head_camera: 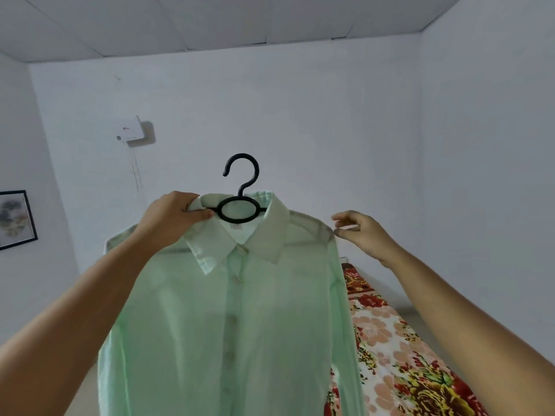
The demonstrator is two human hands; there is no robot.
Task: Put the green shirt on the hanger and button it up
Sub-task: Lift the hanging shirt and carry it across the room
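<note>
A pale green shirt hangs on a black plastic hanger, held up in front of me with its button placket closed down the front. My left hand grips the hanger's left arm together with the collar beside the neck ring. My right hand hovers just off the shirt's right shoulder, fingers loosely curled, holding nothing. The hanger's hook points up, free of any rail.
A bed with a floral cover lies at the lower right. White walls surround me; a small white box is mounted on the far wall and a framed picture hangs at the left.
</note>
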